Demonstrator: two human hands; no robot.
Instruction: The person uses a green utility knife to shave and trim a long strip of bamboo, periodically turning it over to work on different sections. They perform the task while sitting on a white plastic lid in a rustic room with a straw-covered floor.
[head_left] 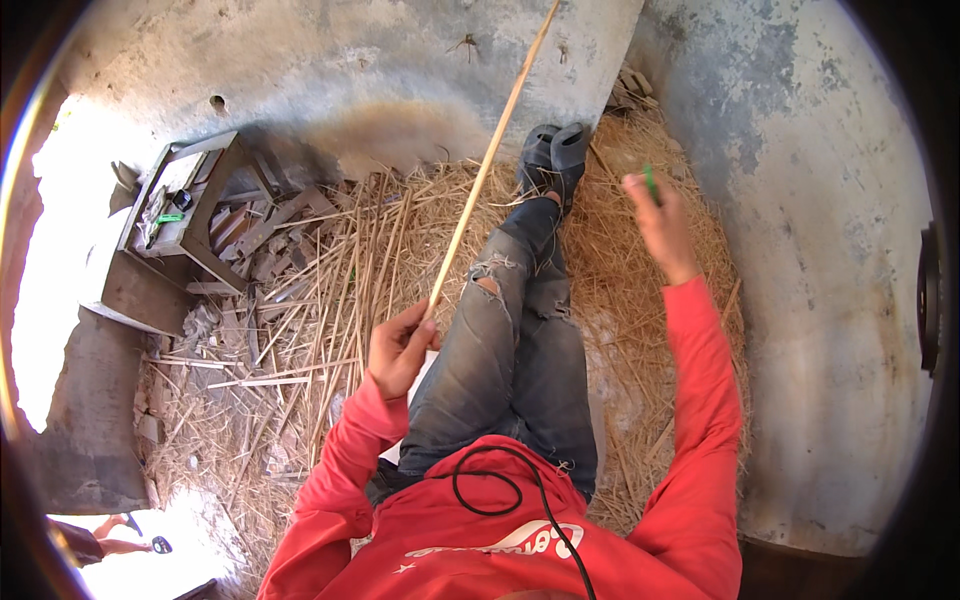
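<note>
My left hand is closed round the near end of a long, pale wooden strip. The strip slants away up and to the right, past my feet and across the wall to the top of the picture. Off to the right, my right hand is raised and closed on a small green tool, well apart from the strip. Fingers cover much of that tool, and no blade can be made out. My legs in torn dark trousers stretch out between the hands, with dark clogs against the wall.
Pale shavings cover the floor, with many loose strips left of my legs. A worn wooden table at the left bears a green item. Walls curve round ahead and right. Another person's legs show lower left.
</note>
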